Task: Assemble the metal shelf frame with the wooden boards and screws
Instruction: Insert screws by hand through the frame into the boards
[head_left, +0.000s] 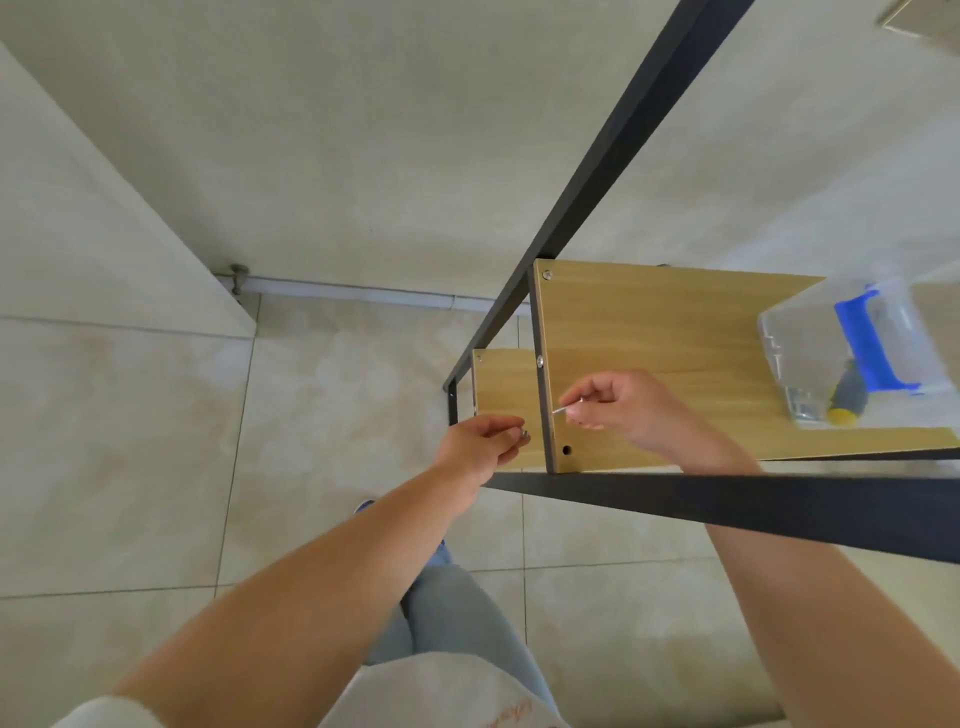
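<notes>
Black metal frame (597, 187) standing right of centre, rails running to upper right and across lower right. Upper wooden board (675, 332) mounted in frame, right of centre; screw (547, 274) seated in far corner, open hole (567, 450) in near corner. Lower board (501, 384) visible beneath, left of upper. Right hand (618, 405) over upper board, pinching thin metal pin or screw (563, 408). Left hand (485, 441) just beside board edge, fingers curled round small metal piece (524, 434). Clear plastic box (852, 353) with blue handle on board at right edge. Tiled floor (130, 441) below.
</notes>
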